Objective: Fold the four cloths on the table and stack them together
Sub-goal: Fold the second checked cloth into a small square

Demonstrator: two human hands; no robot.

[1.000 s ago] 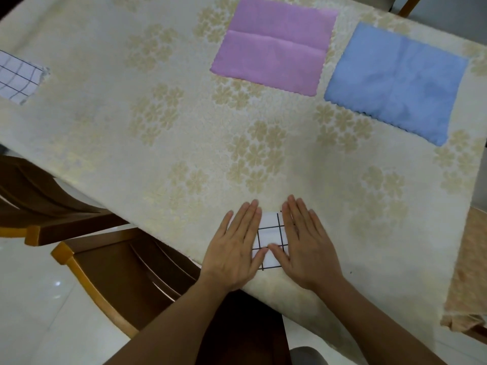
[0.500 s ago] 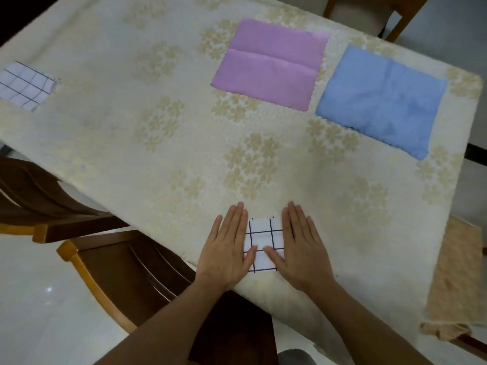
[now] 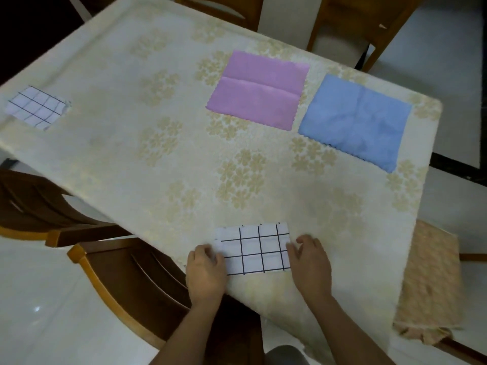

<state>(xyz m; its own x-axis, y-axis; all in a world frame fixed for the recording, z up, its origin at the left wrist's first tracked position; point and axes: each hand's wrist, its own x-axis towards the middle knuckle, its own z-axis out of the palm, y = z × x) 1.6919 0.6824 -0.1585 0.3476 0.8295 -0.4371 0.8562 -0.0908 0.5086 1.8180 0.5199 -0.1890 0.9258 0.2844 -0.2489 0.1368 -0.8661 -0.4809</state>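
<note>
Cloths number four on the table, which wears a cream cover with pale gold flowers. Two are white with a dark grid: one folded checked cloth lies at the near edge between the person's hands, and a second checked cloth lies well apart at the far left edge. One purple cloth, creased across its middle, lies flat toward the far side, and one blue cloth lies just beside it on the right, the two almost touching.

The left hand pinches the left end of the near checked cloth with curled fingers. The right hand has its fingers bent at the cloth's right end; whether it grips the edge cannot be told.

Four wooden chairs stand around the table: two at the near left and two at the far side.
</note>
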